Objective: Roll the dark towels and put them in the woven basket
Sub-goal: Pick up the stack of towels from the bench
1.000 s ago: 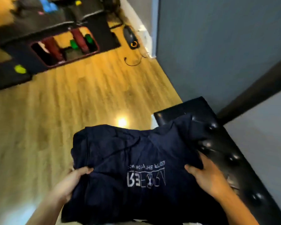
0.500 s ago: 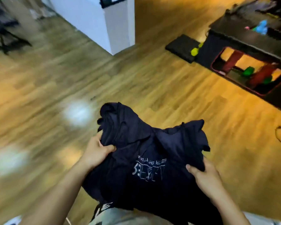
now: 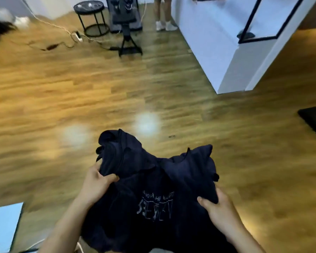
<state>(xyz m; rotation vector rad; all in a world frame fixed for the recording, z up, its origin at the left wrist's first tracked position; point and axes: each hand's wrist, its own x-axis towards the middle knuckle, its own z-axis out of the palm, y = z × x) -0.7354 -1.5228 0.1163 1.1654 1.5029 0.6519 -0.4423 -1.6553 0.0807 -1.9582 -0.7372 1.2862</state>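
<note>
Dark towel (image 3: 153,189), bunched and unrolled with pale lettering facing up, is held in the air close to the body above the wooden floor (image 3: 80,92). Its long axis runs side to side. The left hand (image 3: 97,185) grips the left end, thumb over the top and fingers tucked beneath the cloth. The right hand (image 3: 217,207) pinches the right end in much the same way. I read neither hand as nearer, since each holds its own end and the bulk sags between them. I can't see the woven basket from here, nor any flat surface under the cloth. My judgement is that the next move depends on finding somewhere to lay the towel out lengthwise for rolling.
</note>
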